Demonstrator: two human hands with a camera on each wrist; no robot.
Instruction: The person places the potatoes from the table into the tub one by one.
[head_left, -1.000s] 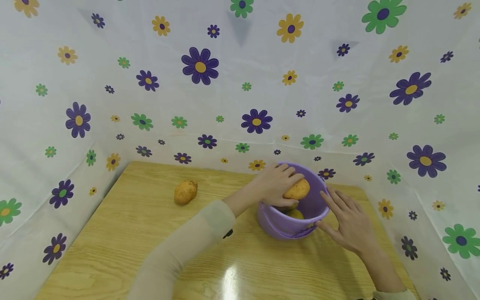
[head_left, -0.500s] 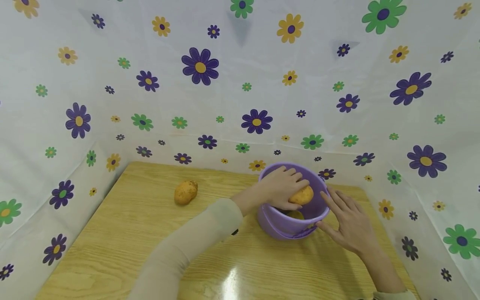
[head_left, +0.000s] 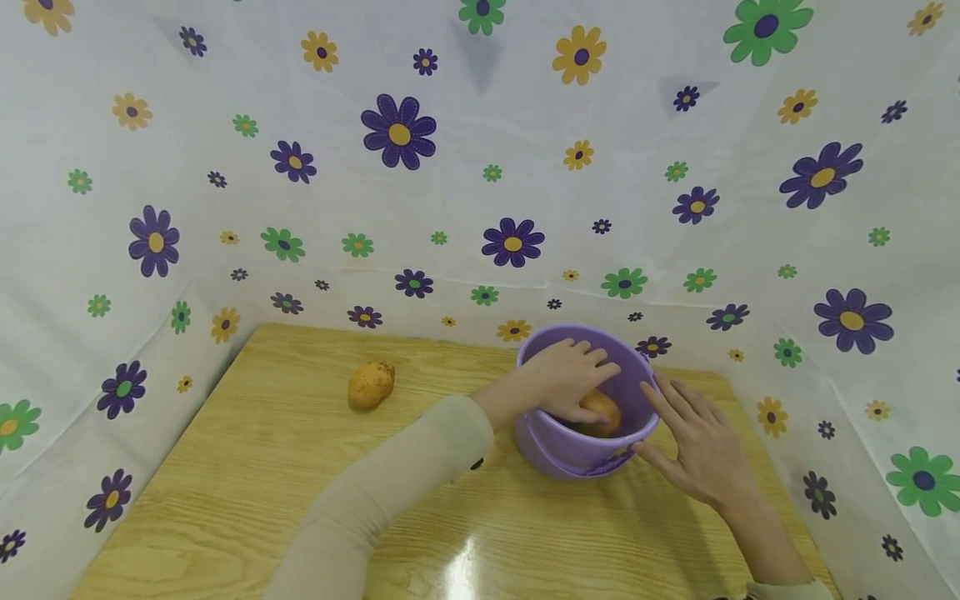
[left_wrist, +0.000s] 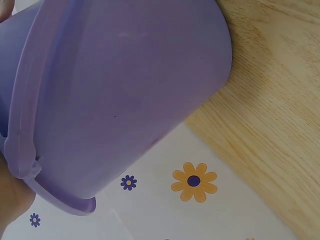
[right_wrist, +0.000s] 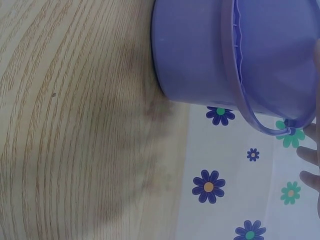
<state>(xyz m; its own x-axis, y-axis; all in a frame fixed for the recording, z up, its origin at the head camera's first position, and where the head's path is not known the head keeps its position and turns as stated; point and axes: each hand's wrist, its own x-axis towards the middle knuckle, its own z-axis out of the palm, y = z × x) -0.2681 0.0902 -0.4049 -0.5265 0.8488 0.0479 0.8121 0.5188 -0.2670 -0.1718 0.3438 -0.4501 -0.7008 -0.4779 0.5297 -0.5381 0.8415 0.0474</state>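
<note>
In the head view a purple bucket (head_left: 570,450) stands at the back right of the table. My left hand (head_left: 562,375) reaches over its rim, the fingers apart and stretched above a potato (head_left: 606,414). That potato sits lower inside the bucket, the thumb overlapping it, and purple wall shows between it and the fingertips. My right hand (head_left: 701,446) lies against the bucket's right rim with straight, spread fingers. The left wrist view shows mostly the bucket's side (left_wrist: 135,80). In the right wrist view, fingers (right_wrist: 310,155) appear beside the bucket's handle (right_wrist: 245,105).
Another potato (head_left: 371,385) lies on the left of the wooden table (head_left: 300,467). A white cloth (head_left: 450,192) printed with flowers hangs behind the table and along both sides.
The potato under my left hand has gone down deeper into the bucket and away from the fingers. My left hand has shifted slightly right. The right hand has stayed at the rim.
</note>
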